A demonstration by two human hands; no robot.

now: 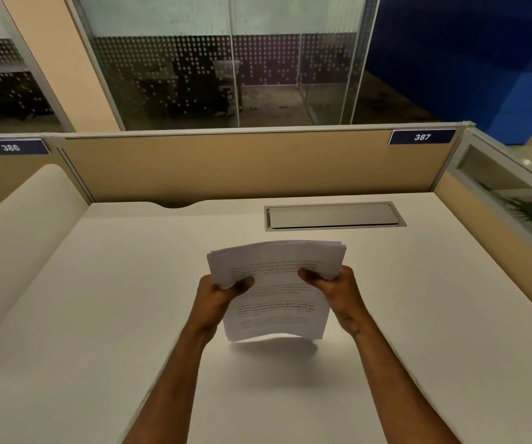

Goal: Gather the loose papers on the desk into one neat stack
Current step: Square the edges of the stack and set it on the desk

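- Far left: curved cream side panel (pixel 24 238) borders the desk; behind it, a blue plate (pixel 10 147) on the partition reads 386.
- Desk (pixel 98 315): white surface, observed bare around the hands.
- Left hand (pixel 218 293): closed on the left edge of the stack of papers (pixel 277 302), thumb lying across the printed top sheet, remaining fingers hidden beneath.
- Stack of papers: held in the air above the middle of the desk, between both hands, tilted with the far end raised. Lower edge is clear of the surface; a soft shadow lies on the desk just below it. Sheets bow slightly upward across the middle. Far edges are fanned and not flush. Top sheet carries printed text, too blurred to read.
- Right hand (pixel 338 290): closed on the right edge of the stack, thumb on top, fingers hidden underneath.
- Behind the stack, to the right: grey metal cable hatch (pixel 333 216) set flush in the desk, lid shut, well apart from the papers.
- Tan partition (pixel 226 168) runs along the back of the desk; a blue plate (pixel 421 137) at its right end reads 387.
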